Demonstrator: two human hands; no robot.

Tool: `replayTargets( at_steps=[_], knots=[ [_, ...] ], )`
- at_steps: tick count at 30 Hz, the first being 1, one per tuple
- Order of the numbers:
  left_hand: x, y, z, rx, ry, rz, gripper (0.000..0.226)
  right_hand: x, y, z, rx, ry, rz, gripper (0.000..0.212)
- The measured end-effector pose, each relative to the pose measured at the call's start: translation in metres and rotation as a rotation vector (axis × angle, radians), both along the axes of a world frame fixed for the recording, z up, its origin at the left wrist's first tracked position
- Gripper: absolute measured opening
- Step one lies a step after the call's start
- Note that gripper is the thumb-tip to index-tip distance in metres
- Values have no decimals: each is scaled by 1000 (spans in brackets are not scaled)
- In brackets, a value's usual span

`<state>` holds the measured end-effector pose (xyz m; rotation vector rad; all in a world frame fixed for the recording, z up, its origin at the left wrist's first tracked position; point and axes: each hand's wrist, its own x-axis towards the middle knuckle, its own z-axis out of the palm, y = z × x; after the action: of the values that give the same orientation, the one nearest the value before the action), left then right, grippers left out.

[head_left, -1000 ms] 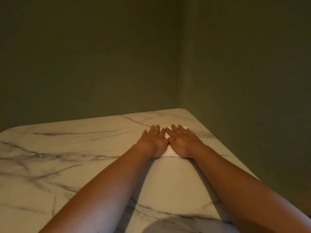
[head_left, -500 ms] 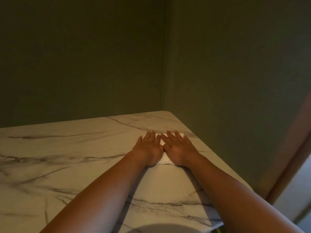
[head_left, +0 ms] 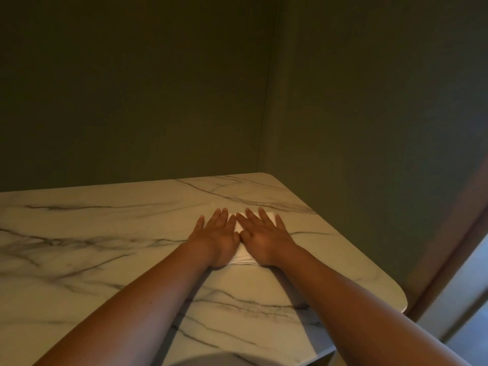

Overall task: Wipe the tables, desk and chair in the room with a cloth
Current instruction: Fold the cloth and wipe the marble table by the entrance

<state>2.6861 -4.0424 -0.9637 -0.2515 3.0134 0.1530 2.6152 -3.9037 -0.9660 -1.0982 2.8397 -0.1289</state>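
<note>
Cloth (head_left: 241,257), one, under left hand (head_left: 217,235), right hand (head_left: 264,236), one table (head_left: 105,249)

The surface (head_left: 105,247) is white marble-look with grey veins and rounded corners. 1 white cloth (head_left: 244,257) lies flat on it toward its far right corner, pressed under the left hand (head_left: 219,233) and right hand (head_left: 264,233), both laid flat.

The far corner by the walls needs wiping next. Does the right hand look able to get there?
Probably yes: only bare tabletop lies between the right hand, flat on the cloth, and the far corner, though the arm looks fairly stretched.
</note>
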Motion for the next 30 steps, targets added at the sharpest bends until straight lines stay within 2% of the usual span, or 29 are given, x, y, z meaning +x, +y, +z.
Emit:
replayTargets(
  at_steps=[16, 30],
  knots=[
    [103, -142, -4, 6, 4, 179, 59, 85, -151, 0, 1, 14, 202, 59],
    [233, -264, 1, -68, -22, 438, 57, 186, -300, 0, -34, -9, 445, 60]
  ],
)
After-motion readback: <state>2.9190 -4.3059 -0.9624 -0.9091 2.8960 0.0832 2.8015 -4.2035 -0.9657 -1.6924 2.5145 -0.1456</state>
